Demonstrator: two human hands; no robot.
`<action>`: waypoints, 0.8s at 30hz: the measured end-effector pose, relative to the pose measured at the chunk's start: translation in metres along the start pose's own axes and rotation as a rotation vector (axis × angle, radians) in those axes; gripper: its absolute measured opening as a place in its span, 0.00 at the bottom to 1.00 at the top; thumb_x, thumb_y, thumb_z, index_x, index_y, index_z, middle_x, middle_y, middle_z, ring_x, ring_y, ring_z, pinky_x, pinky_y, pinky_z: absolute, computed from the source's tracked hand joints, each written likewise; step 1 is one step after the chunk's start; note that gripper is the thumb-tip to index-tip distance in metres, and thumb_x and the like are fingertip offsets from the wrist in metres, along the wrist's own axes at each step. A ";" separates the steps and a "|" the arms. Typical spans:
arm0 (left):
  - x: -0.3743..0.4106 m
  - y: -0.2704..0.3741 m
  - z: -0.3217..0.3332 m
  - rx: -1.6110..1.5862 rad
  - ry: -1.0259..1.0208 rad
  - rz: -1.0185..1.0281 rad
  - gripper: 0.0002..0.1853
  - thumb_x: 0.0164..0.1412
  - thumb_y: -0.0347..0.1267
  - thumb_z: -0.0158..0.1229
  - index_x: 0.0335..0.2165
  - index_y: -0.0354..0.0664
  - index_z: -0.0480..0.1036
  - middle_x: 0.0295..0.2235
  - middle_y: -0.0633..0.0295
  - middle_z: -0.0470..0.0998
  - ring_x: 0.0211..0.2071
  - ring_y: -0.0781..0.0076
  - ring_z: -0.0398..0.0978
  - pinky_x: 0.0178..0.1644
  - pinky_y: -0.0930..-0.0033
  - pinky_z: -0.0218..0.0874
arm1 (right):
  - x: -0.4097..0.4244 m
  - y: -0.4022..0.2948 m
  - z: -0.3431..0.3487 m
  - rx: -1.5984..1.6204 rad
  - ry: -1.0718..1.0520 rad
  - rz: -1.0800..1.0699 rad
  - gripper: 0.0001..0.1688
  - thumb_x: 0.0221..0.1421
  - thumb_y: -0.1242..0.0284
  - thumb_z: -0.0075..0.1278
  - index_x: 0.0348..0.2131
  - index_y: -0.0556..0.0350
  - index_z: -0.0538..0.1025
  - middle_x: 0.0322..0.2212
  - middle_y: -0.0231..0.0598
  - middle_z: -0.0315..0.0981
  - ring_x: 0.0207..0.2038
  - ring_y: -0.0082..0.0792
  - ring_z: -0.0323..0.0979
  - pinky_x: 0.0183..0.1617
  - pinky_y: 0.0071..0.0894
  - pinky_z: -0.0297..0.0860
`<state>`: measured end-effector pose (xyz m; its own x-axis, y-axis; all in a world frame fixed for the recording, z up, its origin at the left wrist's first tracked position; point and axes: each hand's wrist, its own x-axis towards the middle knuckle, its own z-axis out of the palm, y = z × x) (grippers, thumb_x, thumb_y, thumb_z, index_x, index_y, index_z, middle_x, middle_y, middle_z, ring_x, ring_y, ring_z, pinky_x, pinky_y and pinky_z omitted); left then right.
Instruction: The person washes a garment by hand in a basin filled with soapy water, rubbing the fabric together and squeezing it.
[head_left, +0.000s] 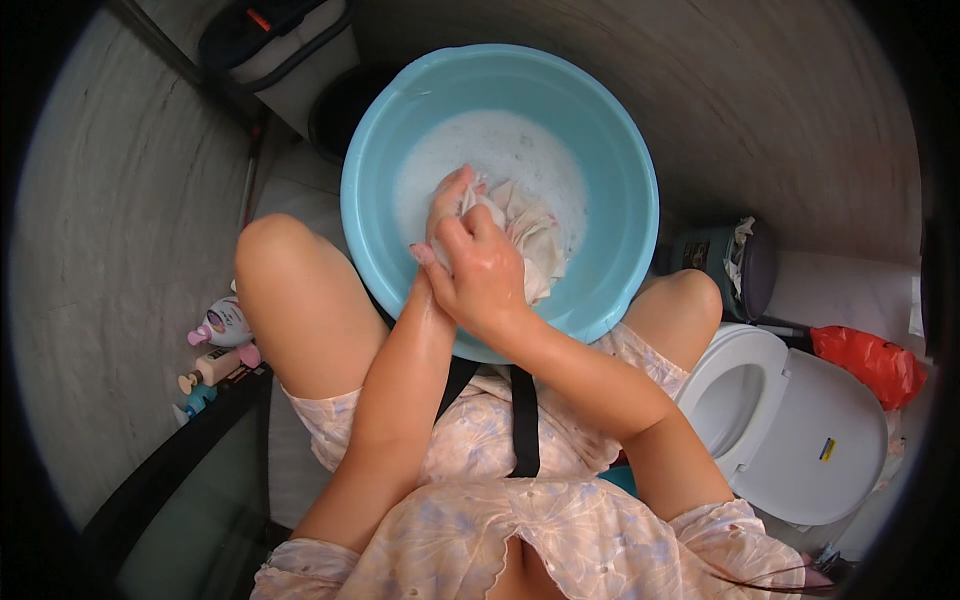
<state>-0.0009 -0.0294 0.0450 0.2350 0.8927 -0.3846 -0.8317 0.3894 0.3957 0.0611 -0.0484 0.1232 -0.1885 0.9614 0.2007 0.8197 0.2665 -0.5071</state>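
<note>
A wide light-blue plastic basin (630, 225) stands between my knees, with foamy water (502, 139) in its bottom. A wet whitish cloth (536, 244) is bunched over the basin, low and right of its middle. My right hand (484, 274) is closed around part of the cloth, its knuckles up and its thumb against my left wrist. Just beyond it, my left hand (448, 199) has the same cloth against its palm; its fingers are partly hidden. The loose end of the cloth hangs to the right of my right hand.
A white toilet (810, 435) with its lid raised stands at the right, near a red plastic bag (866, 364) and a dark waste bin (712, 259). Pump bottles (217, 367) stand at the left. Beyond the basin are a dark round container (337, 112) and a grey bin (300, 60) by the wall.
</note>
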 end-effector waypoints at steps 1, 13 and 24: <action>0.005 -0.004 -0.005 -0.011 0.002 -0.028 0.15 0.60 0.38 0.40 0.42 0.42 0.63 0.35 0.62 0.67 0.38 0.70 0.66 0.41 0.68 0.59 | -0.002 -0.002 -0.002 0.062 -0.025 0.026 0.24 0.46 0.62 0.47 0.39 0.58 0.66 0.26 0.55 0.66 0.26 0.49 0.67 0.32 0.48 0.62; 0.023 -0.001 -0.010 -0.273 -0.243 -0.300 0.19 0.59 0.43 0.42 0.38 0.38 0.65 0.35 0.60 0.69 0.35 0.70 0.68 0.38 0.69 0.61 | 0.004 0.022 0.025 0.144 0.078 0.152 0.13 0.48 0.65 0.48 0.21 0.56 0.68 0.25 0.51 0.65 0.24 0.52 0.66 0.29 0.42 0.64; 0.019 -0.017 -0.005 -0.158 -0.118 -0.001 0.14 0.58 0.39 0.42 0.27 0.39 0.66 0.27 0.63 0.69 0.29 0.73 0.67 0.33 0.71 0.61 | 0.033 0.057 0.034 0.099 0.193 0.242 0.13 0.47 0.66 0.47 0.23 0.59 0.67 0.24 0.52 0.61 0.29 0.52 0.64 0.28 0.48 0.61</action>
<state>0.0152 -0.0201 0.0267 0.2861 0.9162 -0.2805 -0.8976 0.3587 0.2562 0.0829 0.0012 0.0727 0.1187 0.9694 0.2147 0.7697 0.0467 -0.6367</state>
